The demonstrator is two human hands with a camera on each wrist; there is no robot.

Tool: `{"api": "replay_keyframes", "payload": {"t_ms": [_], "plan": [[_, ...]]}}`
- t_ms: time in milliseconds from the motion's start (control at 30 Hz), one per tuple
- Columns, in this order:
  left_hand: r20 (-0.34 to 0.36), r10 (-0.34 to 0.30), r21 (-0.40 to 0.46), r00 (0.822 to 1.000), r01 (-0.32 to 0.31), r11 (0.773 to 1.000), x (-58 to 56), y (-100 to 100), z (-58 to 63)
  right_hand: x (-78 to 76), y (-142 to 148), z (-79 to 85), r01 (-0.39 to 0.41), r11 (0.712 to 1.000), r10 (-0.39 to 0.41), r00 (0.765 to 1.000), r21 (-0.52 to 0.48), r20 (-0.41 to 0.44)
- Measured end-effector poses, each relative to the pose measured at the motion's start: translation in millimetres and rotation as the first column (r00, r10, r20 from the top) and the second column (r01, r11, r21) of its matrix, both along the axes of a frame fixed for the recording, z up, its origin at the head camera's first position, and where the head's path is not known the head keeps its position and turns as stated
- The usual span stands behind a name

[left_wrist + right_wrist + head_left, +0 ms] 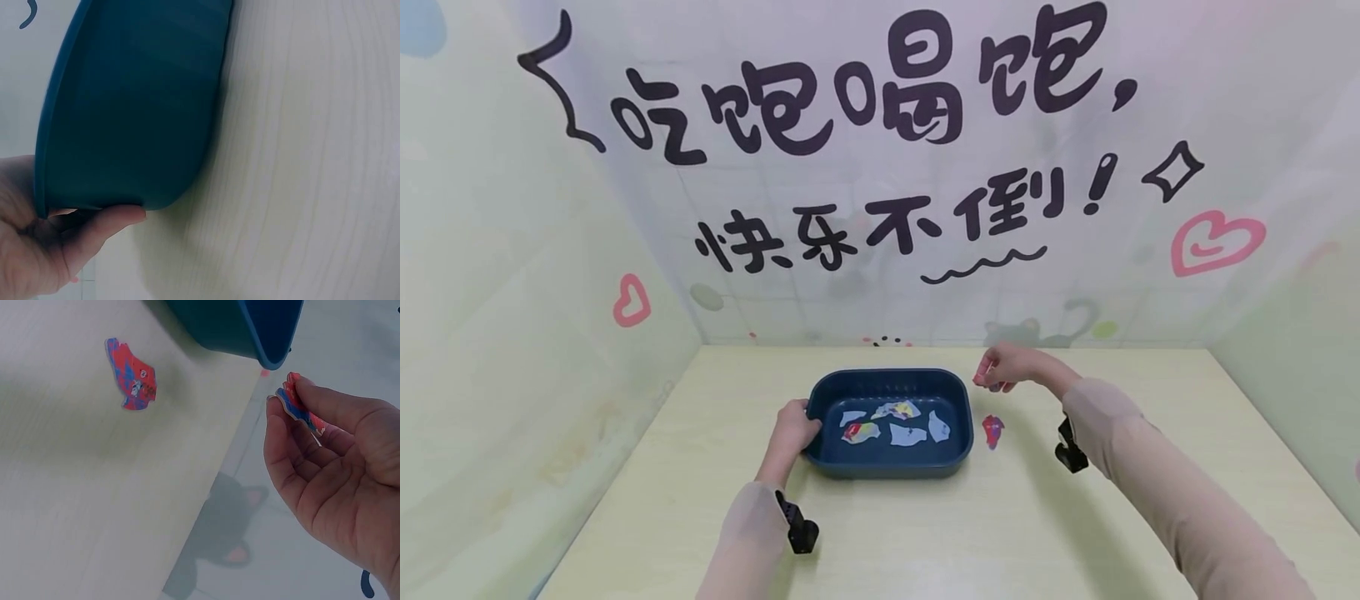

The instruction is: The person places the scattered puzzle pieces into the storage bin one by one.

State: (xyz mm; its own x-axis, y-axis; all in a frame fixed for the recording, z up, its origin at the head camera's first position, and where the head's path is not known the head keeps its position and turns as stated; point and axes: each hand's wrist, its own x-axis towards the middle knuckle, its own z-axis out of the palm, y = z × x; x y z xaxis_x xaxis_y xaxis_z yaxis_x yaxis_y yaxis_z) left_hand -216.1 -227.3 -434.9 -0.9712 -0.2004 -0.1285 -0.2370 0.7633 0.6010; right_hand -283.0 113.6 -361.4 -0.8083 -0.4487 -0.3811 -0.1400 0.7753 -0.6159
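My left hand [795,429] grips the left end of a dark blue plastic basin [887,471], its thumb over the rim in the head view. The left wrist view shows that hand's fingers [112,228] against the basin's outer wall. Between thumb and fingertips, my right hand [1009,367] pinches a thin flat red-and-blue cutout piece [297,409], held up just off the basin's right side. A second red-and-blue cutout piece [992,432] lies flat on the table near the basin's right wall.
Several flat cutouts lie inside the basin, among them a pale piece [908,435] and a multicoloured piece [861,432]. The basin stands on a light wood table [880,533]. Behind it hangs a white printed backdrop [865,300], with pale cloth walls on both sides.
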Motion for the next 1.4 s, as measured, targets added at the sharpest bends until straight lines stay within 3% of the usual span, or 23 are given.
{"api": "replay_keyframes", "payload": {"t_ms": [200,600,1400], "plan": [[0.003,0.001,-0.001,1.000,-0.001,1.000,-2.0,0.0,-0.3,-0.5,-24.4,3.3,-0.032,0.999,0.032,0.999,0.018,-0.021],[0.026,0.013,0.016,1.000,-0.013,1.000,-3.5,2.8,-0.8,2.0,-71.3,-8.9,-0.078,0.997,0.078,0.997,0.019,0.021],[-0.005,0.017,0.008,1.000,-0.017,1.000,-2.3,0.8,-0.3,29.4,-142.0,-25.6,-0.210,0.974,0.203,0.975,0.082,0.089]]}}
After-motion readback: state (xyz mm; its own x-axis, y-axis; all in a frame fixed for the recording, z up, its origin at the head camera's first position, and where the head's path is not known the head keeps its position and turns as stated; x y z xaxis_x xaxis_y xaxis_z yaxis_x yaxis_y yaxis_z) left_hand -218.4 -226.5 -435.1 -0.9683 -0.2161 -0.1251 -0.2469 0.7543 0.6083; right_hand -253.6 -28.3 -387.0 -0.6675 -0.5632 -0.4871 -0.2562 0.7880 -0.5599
